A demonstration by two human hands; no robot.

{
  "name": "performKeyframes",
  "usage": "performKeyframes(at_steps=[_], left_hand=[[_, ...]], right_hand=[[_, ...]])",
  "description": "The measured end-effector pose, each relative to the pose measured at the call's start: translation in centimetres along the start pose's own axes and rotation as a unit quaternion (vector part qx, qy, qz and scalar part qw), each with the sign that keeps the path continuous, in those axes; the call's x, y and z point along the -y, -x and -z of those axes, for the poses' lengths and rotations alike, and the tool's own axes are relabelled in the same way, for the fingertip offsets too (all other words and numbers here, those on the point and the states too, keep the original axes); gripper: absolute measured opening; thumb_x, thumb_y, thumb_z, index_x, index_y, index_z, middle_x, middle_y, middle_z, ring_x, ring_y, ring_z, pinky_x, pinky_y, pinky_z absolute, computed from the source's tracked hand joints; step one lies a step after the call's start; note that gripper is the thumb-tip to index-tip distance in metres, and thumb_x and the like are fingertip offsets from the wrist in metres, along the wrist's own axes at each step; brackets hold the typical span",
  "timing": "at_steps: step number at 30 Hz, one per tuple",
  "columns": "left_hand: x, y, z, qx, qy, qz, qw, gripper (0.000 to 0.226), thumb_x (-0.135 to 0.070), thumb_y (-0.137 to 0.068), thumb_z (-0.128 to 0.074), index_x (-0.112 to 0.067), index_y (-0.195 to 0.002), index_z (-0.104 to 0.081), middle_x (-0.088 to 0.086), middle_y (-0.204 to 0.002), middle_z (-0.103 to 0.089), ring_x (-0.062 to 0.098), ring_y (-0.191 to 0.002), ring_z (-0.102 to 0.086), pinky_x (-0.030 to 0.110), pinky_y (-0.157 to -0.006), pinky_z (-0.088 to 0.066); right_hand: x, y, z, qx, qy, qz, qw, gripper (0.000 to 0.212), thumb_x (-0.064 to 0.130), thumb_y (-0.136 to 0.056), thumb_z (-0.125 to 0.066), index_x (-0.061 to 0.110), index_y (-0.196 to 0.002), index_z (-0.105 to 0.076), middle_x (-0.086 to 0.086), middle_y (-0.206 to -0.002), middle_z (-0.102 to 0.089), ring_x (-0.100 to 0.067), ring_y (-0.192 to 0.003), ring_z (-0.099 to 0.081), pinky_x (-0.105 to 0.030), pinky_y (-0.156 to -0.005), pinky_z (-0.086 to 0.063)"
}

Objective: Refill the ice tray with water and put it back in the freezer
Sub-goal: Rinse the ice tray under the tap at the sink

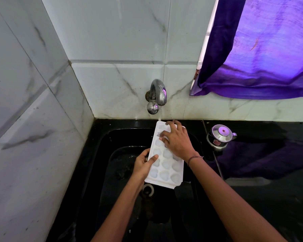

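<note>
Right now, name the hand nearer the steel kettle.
Right. The right hand rests on the ice tray, left of the steel kettle; the left hand grips the tray's left edge, farther off.

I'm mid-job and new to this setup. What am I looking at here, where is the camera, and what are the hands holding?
There is no machine. One camera worn on a person's head looks down at their two bare hands. The left hand grips the left edge of a white ice tray, held over a black sink. The right hand rests on the tray's far half, fingers spread. A wall tap runs a thin stream onto the tray's far end. A steel pot stands on the black counter to the right.
</note>
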State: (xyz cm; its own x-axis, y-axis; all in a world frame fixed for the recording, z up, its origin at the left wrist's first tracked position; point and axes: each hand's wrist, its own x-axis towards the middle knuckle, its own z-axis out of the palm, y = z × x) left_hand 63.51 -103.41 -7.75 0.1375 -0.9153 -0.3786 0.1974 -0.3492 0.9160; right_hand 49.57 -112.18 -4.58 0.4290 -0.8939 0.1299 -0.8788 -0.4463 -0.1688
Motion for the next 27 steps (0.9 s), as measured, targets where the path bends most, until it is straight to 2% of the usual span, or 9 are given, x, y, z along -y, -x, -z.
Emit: performKeyframes(at_steps=[4,6,10,14,19,22,24,25,27], left_hand=[[-0.1,0.1,0.0,-0.007,0.016,0.001,1.000,0.027,-0.010,-0.085,-0.065,-0.011,-0.112,-0.060,0.005,-0.090,-0.068,0.017,-0.075,-0.066,0.022,-0.058,-0.054],[-0.2,0.1,0.1,-0.005,0.005,-0.005,1.000,0.027,-0.010,-0.085,-0.066,-0.011,-0.112,-0.060,0.006,-0.092,-0.068,0.017,-0.076,-0.066,0.023,-0.060,-0.055],[-0.8,0.1,0.0,-0.017,0.000,-0.018,1.000,0.027,-0.010,-0.085,-0.065,-0.011,-0.112,-0.060,0.005,-0.092,-0.068,0.016,-0.076,-0.065,0.021,-0.060,-0.055],[-0.9,0.2,0.3,-0.002,-0.028,-0.033,0.999,0.029,-0.011,-0.086,-0.065,-0.012,-0.113,-0.059,0.006,-0.094,-0.068,0.018,-0.077,-0.066,0.024,-0.063,-0.056],[-0.6,0.2,0.5,-0.007,-0.062,-0.041,0.997,0.026,-0.014,-0.085,-0.067,-0.018,-0.110,-0.061,0.010,-0.099,-0.070,0.027,-0.087,-0.068,0.040,-0.078,-0.057],[0.0,0.6,1.0,-0.004,-0.091,-0.044,0.995,0.025,-0.017,-0.086,-0.066,-0.021,-0.110,-0.060,0.008,-0.098,-0.070,0.025,-0.087,-0.069,0.042,-0.077,-0.058],[0.4,1.0,1.2,-0.010,-0.120,-0.053,0.991,0.023,-0.021,-0.086,-0.065,-0.028,-0.107,-0.059,0.004,-0.096,-0.070,0.022,-0.085,-0.069,0.041,-0.076,-0.058],[0.5,1.1,1.3,-0.014,-0.138,-0.060,0.989,0.022,-0.023,-0.087,-0.065,-0.033,-0.105,-0.058,0.001,-0.095,-0.069,0.020,-0.085,-0.069,0.040,-0.076,-0.058],[0.6,1.3,1.6,-0.017,-0.163,-0.068,0.984,0.021,-0.024,-0.087,-0.064,-0.037,-0.102,-0.055,-0.003,-0.092,-0.068,0.017,-0.084,-0.068,0.038,-0.076,-0.058]], right_hand=[[0.2,0.1,-0.1,0.028,0.008,0.008,1.000,0.039,0.049,-0.096,-0.040,0.030,-0.123,-0.059,-0.001,-0.147,-0.032,-0.028,-0.139,-0.019,-0.044,-0.107,-0.027],[0.0,0.0,0.0,0.034,0.010,0.004,0.999,0.040,0.051,-0.095,-0.039,0.030,-0.124,-0.058,-0.001,-0.145,-0.033,-0.027,-0.136,-0.022,-0.043,-0.105,-0.028],[0.9,-0.1,0.1,0.018,0.046,-0.007,0.999,0.043,0.048,-0.098,-0.034,0.029,-0.132,-0.053,-0.006,-0.127,-0.042,-0.027,-0.111,-0.039,-0.037,-0.089,-0.037],[0.7,-0.9,1.1,0.045,-0.032,-0.002,0.998,0.039,0.041,-0.097,-0.042,0.020,-0.127,-0.056,-0.008,-0.119,-0.043,-0.024,-0.108,-0.041,-0.036,-0.088,-0.045],[0.9,-0.9,0.7,0.080,-0.080,-0.006,0.994,0.037,0.032,-0.098,-0.045,0.016,-0.130,-0.054,-0.008,-0.118,-0.043,-0.022,-0.109,-0.045,-0.036,-0.089,-0.046],[0.7,-0.7,0.4,0.092,-0.128,-0.025,0.987,0.030,0.030,-0.095,-0.052,0.014,-0.121,-0.058,-0.005,-0.112,-0.045,-0.017,-0.094,-0.050,-0.029,-0.080,-0.046],[0.6,-0.7,0.1,0.080,-0.182,-0.055,0.978,0.024,0.029,-0.093,-0.056,0.012,-0.111,-0.056,-0.002,-0.107,-0.047,-0.012,-0.084,-0.050,-0.029,-0.076,-0.047],[0.6,-0.6,-0.2,0.066,-0.206,-0.072,0.974,0.025,0.029,-0.093,-0.056,0.013,-0.111,-0.055,-0.001,-0.108,-0.047,-0.011,-0.083,-0.050,-0.030,-0.077,-0.048],[0.8,-0.5,-0.8,0.039,-0.209,-0.094,0.973,0.029,0.030,-0.095,-0.052,0.014,-0.120,-0.053,-0.002,-0.117,-0.047,-0.012,-0.096,-0.051,-0.030,-0.084,-0.049]])
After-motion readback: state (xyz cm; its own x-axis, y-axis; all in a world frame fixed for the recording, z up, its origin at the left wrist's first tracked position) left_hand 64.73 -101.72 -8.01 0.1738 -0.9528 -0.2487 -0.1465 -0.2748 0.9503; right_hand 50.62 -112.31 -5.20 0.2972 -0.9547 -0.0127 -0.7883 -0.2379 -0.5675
